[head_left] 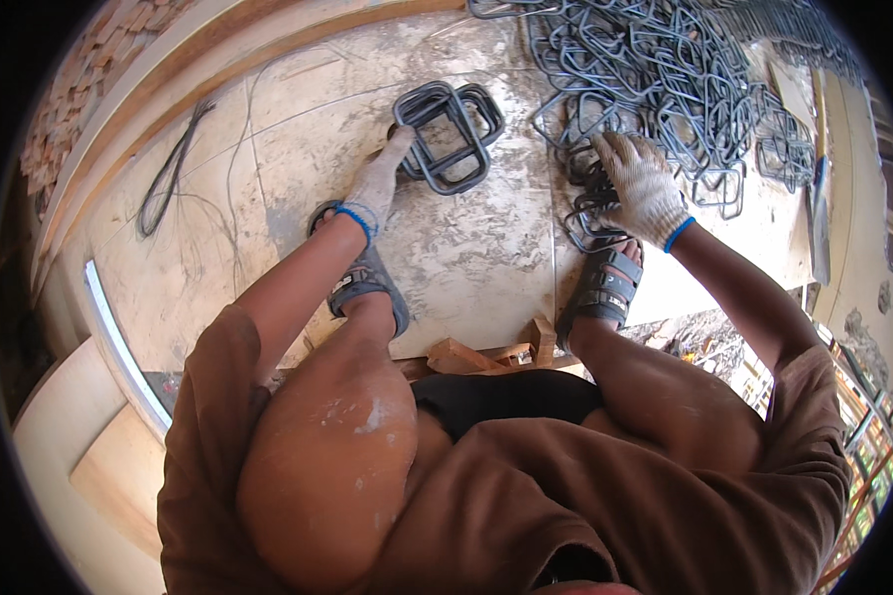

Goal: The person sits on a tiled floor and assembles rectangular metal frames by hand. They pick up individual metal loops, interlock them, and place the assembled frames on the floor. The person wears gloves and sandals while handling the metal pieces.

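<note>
Both my hands wear whitish knit gloves with blue cuffs. At the middle, my left hand [377, 183] is closed on the left side of a small stack of rectangular bent-steel stirrups [456, 185], which sits on the dirty board; its fingertips are partly hidden by the steel. To the right, my right hand [641, 186] curves over a dark bunch of stirrups [587, 220] beside my right foot, thumb on the near side and fingers on the far side. The glove hides part of that bunch.
A large tangled heap of stirrups [655, 69] fills the far right. A loop of thin wire [169, 183] lies on the left of the board, inside a long wooden edge [159, 94]. My sandalled feet stand at the near edge, with wood offcuts [466, 355] between them.
</note>
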`<move>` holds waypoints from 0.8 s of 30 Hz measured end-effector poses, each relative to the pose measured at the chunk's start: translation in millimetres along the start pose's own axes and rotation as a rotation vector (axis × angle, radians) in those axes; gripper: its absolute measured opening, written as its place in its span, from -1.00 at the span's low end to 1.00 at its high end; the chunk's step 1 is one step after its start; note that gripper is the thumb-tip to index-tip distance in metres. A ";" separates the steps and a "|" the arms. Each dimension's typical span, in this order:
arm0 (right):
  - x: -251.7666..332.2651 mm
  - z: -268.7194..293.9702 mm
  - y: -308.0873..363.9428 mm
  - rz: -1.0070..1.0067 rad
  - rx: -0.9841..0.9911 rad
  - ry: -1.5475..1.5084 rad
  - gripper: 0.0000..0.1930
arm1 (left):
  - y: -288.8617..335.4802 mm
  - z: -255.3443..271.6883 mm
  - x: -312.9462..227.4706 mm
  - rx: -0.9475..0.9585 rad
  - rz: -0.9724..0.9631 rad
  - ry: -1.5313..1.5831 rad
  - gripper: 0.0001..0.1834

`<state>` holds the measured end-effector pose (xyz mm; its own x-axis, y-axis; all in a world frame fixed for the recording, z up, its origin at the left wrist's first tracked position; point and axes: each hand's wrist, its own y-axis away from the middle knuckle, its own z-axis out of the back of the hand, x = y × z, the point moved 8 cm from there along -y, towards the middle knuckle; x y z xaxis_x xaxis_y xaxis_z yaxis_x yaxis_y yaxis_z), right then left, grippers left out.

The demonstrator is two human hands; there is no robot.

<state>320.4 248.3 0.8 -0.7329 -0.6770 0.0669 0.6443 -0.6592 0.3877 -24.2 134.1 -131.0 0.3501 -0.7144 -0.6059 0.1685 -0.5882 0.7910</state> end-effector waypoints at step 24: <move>-38.0 12.9 -33.6 0.146 0.230 -0.445 -0.69 | 0.5 -3.8 -4.1 0.019 0.025 0.006 -0.29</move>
<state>323.8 300.4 -2.9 -0.6934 -0.5190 0.4997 0.7185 -0.4459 0.5338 -22.1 138.1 -127.8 0.3593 -0.7270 -0.5851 0.1419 -0.5771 0.8042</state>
